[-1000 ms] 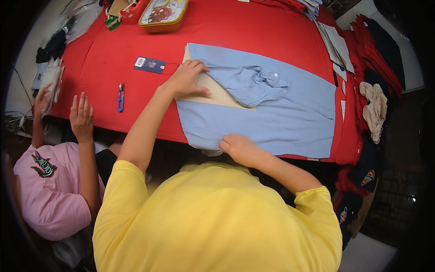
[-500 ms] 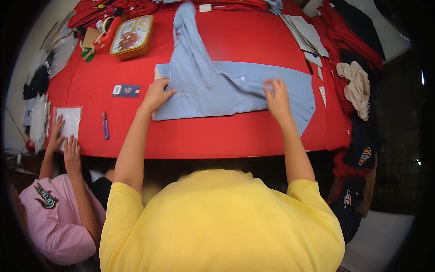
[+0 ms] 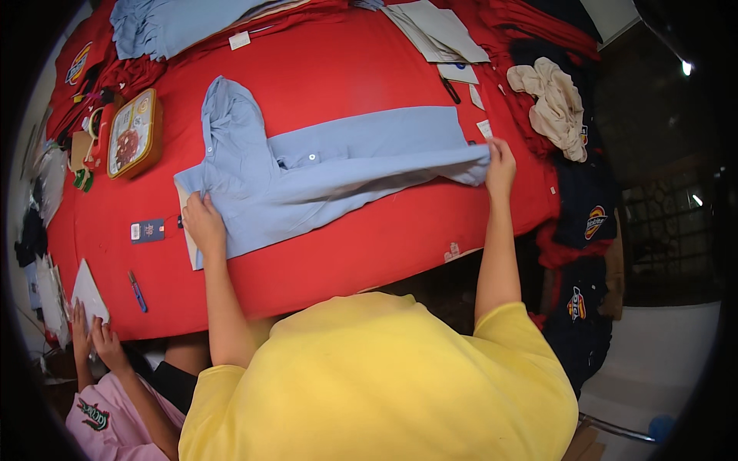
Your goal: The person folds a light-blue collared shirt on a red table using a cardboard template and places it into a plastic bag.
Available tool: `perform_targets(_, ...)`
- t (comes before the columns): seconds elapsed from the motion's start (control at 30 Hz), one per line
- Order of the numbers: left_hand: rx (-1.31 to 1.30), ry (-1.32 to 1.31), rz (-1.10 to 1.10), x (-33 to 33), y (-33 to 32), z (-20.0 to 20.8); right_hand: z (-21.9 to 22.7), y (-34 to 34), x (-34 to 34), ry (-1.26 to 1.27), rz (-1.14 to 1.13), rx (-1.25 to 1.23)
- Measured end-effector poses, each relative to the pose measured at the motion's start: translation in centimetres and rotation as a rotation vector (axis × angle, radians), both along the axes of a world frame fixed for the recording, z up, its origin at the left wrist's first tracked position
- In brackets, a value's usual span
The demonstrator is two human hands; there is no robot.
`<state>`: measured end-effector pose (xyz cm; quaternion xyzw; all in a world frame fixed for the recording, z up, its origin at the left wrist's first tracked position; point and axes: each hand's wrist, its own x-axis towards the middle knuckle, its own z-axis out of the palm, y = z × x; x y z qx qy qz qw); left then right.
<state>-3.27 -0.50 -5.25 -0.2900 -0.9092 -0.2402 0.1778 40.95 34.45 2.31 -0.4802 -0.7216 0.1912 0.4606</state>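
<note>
A light blue button-up shirt [image 3: 307, 173] lies folded lengthwise across the red-covered table, with one sleeve [image 3: 231, 123] pointing away from me. Pale backing shows along its left end. My left hand [image 3: 203, 224] is closed on that end, fingertips over the cloth. At the other end my right hand [image 3: 500, 169] pinches the hem corner between thumb and fingers, holding it a little off the table. The near layer is drawn taut between both hands. A dark blue hang tag [image 3: 147, 230] with a white label lies just left of the shirt.
Blue-handled thread snips [image 3: 137, 291] lie at the left. Beyond them, a co-worker's hands [image 3: 96, 338] touch a white packet [image 3: 90, 292]. A yellow-rimmed tub [image 3: 134, 134] stands far left. Folded blue garments [image 3: 184, 27], pale sheets [image 3: 434, 31] and a beige cloth [image 3: 550, 107] line the edges.
My right hand has taken hold of the hem corner and drawn it out to the right, lifting the near layer. The upright sleeve now reaches less far. The whole view has turned.
</note>
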Motion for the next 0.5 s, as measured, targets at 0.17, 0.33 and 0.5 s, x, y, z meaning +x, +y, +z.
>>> perform_targets(0.17, 0.116, -0.028, -0.088, -1.9, -0.3, 0.3, -4.2, 6.8, -7.5, -0.591, -0.036, 0.215)
perform_targets(0.33, 0.077, -0.083, -0.081, -2.4, -1.2, 1.2, -5.9, 8.3, -7.7, -0.484, -0.009, 0.197)
perform_targets(0.5, 0.091, -0.038, -0.090, -2.7, -1.0, 0.8, -5.1, 6.6, -6.5, -0.537, 0.003, 0.278)
